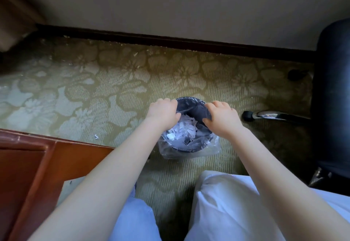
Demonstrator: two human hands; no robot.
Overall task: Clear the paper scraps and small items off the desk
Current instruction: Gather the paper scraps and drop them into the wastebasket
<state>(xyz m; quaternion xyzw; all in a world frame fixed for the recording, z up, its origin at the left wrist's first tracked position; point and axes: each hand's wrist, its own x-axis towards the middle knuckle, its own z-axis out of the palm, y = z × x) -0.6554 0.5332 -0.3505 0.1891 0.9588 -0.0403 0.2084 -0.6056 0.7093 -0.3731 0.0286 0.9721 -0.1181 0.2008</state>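
Note:
A small dark waste bin (189,147) stands on the carpet, lined with a clear plastic bag (210,149). White paper scraps (182,129) fill its inside. My left hand (163,113) grips the bag's edge at the bin's left rim, fingers curled over it. My right hand (221,117) grips the liner at the right rim, thumb pinching a fold of dark plastic. One stray paper scrap (96,136) lies on the carpet to the left of the bin.
The red-brown wooden desk (28,167) fills the lower left corner. A black office chair (333,96) with a chrome leg and castor (265,115) stands at the right. A dark skirting board (170,41) runs along the wall. My white-trousered knees (227,208) are at the bottom.

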